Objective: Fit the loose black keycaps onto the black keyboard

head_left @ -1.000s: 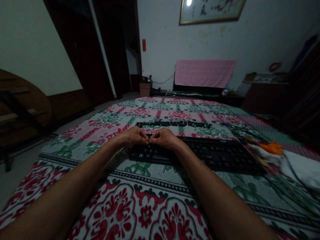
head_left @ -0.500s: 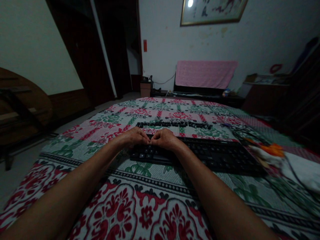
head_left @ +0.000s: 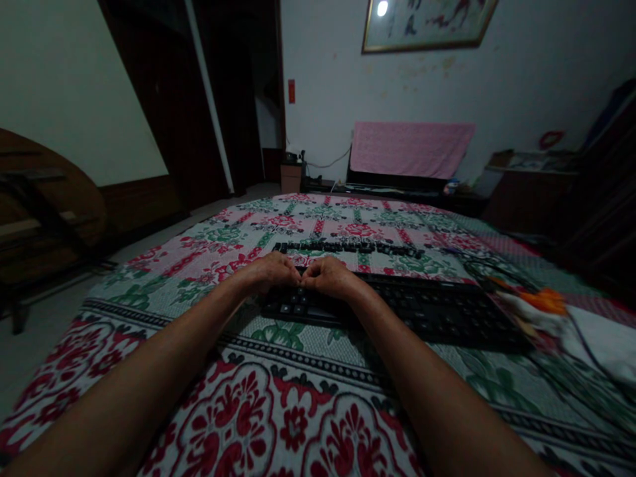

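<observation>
A black keyboard (head_left: 427, 308) lies on a flowered cloth (head_left: 278, 411) in front of me. My left hand (head_left: 268, 270) and my right hand (head_left: 328, 275) rest over its left end, knuckles up, fingers curled, fingertips meeting in a pinch between them. What the fingers pinch is too small and dark to make out. A row of loose black keycaps (head_left: 348, 247) lies on the cloth just beyond the keyboard.
An orange thing (head_left: 544, 299) and white cloth (head_left: 596, 334) with dark cables lie at the right. A pink cloth (head_left: 410, 147) covers a low cabinet at the far wall. A dark doorway (head_left: 233, 99) and wooden furniture (head_left: 44, 199) stand at the left.
The hands stay pinched together over the keyboard's left end. The view has drifted slightly; nothing else has visibly moved.
</observation>
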Demonstrator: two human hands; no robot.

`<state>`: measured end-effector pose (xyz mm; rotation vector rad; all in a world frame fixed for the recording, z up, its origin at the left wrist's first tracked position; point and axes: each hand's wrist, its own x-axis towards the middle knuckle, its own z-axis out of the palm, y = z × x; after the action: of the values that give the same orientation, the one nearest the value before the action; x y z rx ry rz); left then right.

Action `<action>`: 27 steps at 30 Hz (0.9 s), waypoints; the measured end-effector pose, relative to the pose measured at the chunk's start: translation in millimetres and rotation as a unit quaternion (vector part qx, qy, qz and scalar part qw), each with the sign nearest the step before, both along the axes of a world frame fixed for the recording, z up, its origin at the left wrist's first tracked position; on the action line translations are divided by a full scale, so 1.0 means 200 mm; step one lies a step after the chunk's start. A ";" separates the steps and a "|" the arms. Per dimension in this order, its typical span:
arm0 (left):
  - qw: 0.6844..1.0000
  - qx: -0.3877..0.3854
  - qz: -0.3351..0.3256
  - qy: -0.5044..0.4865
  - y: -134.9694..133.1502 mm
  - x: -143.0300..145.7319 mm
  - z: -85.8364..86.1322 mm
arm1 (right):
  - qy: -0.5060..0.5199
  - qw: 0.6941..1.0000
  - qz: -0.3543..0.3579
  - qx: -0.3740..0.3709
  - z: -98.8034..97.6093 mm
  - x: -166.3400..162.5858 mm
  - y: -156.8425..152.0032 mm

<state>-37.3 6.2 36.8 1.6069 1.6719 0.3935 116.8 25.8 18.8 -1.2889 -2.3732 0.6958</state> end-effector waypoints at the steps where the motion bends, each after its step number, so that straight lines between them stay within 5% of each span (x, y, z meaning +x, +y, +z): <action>1: 1.000 -0.001 -0.010 -0.007 0.00 -0.01 0.00 | 0.006 1.000 0.006 -0.003 0.00 0.00 0.00; 14: 0.999 0.026 -0.033 -0.028 0.04 -0.06 -0.07 | 0.006 0.999 -0.035 0.015 0.00 -0.01 -0.02; 27: 0.999 0.015 -0.050 -0.001 0.04 -0.05 -0.05 | -0.044 0.998 -0.039 0.024 0.03 -0.03 -0.03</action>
<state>-47.6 13.8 27.2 1.7031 1.5833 0.3712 110.3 19.4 24.3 -1.4107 -2.3781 0.5677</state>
